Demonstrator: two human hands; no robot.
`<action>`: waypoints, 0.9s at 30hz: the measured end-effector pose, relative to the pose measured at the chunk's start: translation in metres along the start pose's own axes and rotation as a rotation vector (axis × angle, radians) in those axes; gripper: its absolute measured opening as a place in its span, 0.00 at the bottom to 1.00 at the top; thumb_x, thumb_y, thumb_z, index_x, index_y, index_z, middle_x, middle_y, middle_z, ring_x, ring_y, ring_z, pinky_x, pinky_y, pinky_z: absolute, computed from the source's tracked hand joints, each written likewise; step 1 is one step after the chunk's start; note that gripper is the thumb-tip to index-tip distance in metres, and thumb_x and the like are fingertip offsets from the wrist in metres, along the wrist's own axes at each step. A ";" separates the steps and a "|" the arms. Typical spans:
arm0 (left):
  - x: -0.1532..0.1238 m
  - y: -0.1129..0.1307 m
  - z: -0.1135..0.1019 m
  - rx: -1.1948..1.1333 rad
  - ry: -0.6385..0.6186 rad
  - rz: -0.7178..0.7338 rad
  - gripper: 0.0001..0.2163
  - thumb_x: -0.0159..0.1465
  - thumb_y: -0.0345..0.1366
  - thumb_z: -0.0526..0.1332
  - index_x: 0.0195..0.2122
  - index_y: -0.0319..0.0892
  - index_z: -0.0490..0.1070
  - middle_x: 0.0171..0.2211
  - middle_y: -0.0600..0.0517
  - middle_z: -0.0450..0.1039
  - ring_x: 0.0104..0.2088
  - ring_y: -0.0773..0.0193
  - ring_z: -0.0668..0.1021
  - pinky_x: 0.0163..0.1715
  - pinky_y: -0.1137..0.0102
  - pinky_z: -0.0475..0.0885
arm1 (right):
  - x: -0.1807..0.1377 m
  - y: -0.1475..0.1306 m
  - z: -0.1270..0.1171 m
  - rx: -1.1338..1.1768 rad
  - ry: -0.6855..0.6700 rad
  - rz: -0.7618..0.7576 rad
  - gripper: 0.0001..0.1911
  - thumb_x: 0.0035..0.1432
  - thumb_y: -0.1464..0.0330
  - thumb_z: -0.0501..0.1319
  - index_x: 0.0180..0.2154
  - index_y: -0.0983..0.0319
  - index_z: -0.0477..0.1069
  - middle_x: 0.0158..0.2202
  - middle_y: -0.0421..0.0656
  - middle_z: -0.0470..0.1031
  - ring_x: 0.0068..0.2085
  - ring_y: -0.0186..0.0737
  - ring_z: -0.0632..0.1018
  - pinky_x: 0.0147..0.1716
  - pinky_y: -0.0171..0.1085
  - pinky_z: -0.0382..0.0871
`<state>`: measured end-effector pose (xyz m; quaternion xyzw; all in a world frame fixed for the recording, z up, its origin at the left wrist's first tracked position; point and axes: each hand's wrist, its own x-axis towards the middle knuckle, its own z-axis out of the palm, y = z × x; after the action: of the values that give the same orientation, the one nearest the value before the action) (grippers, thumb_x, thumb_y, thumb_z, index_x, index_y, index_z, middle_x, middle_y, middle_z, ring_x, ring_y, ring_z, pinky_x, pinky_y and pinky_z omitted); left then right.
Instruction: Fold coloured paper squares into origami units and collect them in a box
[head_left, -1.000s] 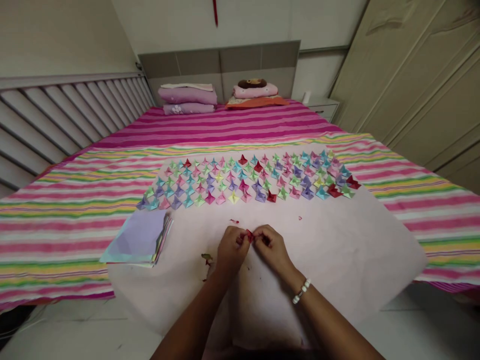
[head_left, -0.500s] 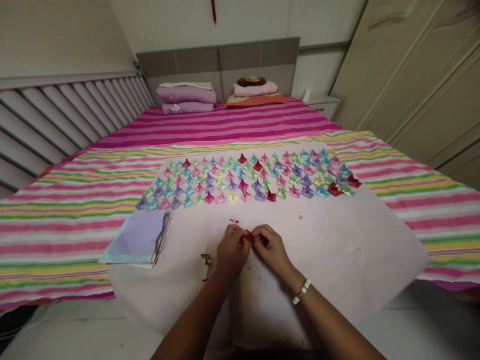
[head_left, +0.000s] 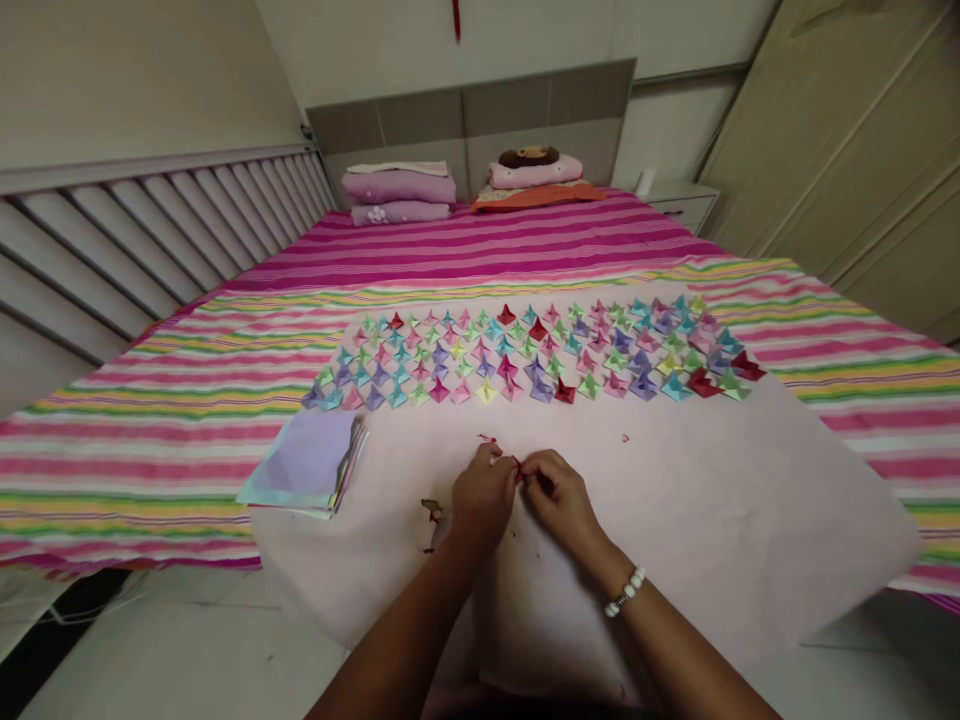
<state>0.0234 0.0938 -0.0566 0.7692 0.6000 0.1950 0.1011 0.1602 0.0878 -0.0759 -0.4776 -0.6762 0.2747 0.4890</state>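
Observation:
Over the pale sheet (head_left: 720, 490), my left hand (head_left: 482, 498) and my right hand (head_left: 561, 500) meet with their fingertips pinched together. Between them sits a small red piece (head_left: 518, 467), mostly covered by the fingers, so its exact kind cannot be made out. A red scrap (head_left: 487, 438) lies just beyond my left hand. To the left of that hand are brownish-green and red scraps (head_left: 432, 508). Rows of folded paper pieces (head_left: 486, 390) in many colours stand across the far part of the sheet.
A stack of coloured paper squares (head_left: 307, 455) lies at the sheet's left edge. Another tiny red scrap (head_left: 625, 438) is right of my hands. Striped bedding (head_left: 135, 440) surrounds the sheet, with folded purple bedding (head_left: 401, 187) by the headboard (head_left: 420, 125).
The whole view has shifted, so the scene sits farther right in the picture. Both hands stay pinched on the small red piece, with only slight finger movement.

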 end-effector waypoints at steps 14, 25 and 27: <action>0.004 -0.005 0.001 -0.032 0.012 -0.010 0.10 0.64 0.32 0.54 0.41 0.46 0.74 0.49 0.47 0.69 0.42 0.60 0.77 0.35 0.70 0.72 | -0.001 -0.004 -0.006 -0.359 -0.131 -0.052 0.11 0.55 0.80 0.53 0.34 0.61 0.70 0.34 0.45 0.68 0.34 0.41 0.71 0.33 0.38 0.67; 0.001 -0.011 0.003 -0.233 0.164 0.000 0.13 0.63 0.38 0.56 0.47 0.44 0.70 0.49 0.45 0.69 0.34 0.63 0.79 0.30 0.68 0.76 | 0.001 -0.006 -0.007 -0.380 -0.069 -0.069 0.11 0.57 0.79 0.54 0.34 0.60 0.70 0.32 0.42 0.70 0.33 0.38 0.73 0.33 0.34 0.68; -0.005 -0.018 0.002 -0.304 0.212 0.014 0.13 0.62 0.40 0.55 0.46 0.44 0.72 0.47 0.45 0.69 0.33 0.63 0.78 0.27 0.69 0.77 | 0.000 -0.007 -0.015 -0.346 -0.026 -0.057 0.10 0.58 0.78 0.54 0.34 0.60 0.71 0.32 0.42 0.71 0.33 0.37 0.73 0.33 0.34 0.69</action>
<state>0.0072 0.0942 -0.0662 0.7244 0.5656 0.3640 0.1511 0.1714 0.0834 -0.0643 -0.5315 -0.7331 0.1465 0.3982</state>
